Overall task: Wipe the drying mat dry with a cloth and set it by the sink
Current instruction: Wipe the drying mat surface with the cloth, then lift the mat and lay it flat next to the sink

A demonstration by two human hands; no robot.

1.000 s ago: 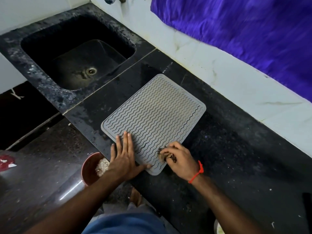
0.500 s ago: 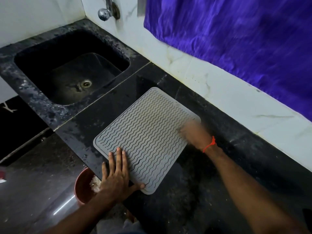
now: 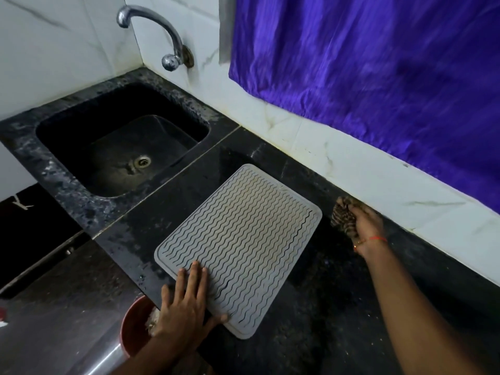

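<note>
A grey drying mat with wavy ridges lies flat on the black counter, just right of the sink. My left hand presses flat on the mat's near left corner, fingers straight. Off the mat's right edge, close to the back wall, my right hand grips a small dark patterned cloth bunched in its fingers. The cloth is not touching the mat.
A chrome tap curves over the sink from the white tiled wall. A purple curtain hangs above the counter's back edge. A reddish-brown bowl sits below the counter's front edge, under my left wrist.
My right hand swept the cloth from the mat's near corner across to its far right edge and then off it toward the wall. My left hand stayed pressed on the mat.
</note>
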